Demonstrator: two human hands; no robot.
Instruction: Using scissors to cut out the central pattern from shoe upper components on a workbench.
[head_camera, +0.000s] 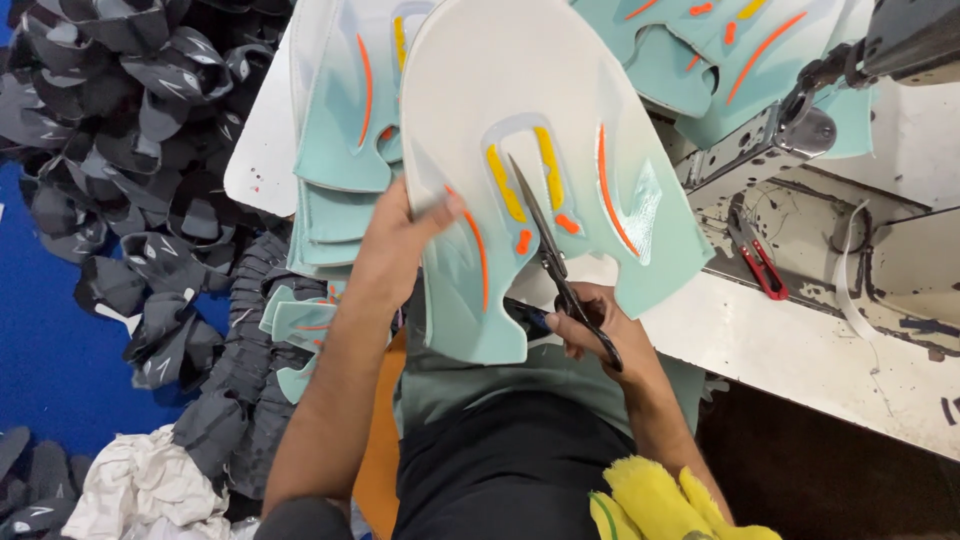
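- Right hand (590, 325), fingers through the handles, grips black scissors (555, 265); lower handle partly hidden.
- Left hand (400, 240) pinches the mint-and-white shoe upper panel (560, 120), fingertips hidden behind it.
- Beyond, sewing machine (800, 120) cut off at the frame edge.

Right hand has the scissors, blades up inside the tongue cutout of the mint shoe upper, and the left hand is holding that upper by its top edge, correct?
Not quite. The left hand grips the mint shoe upper at its left side edge, not the top. The rest holds: the right hand works the scissors, blades up inside the cutout. The head view shows it.
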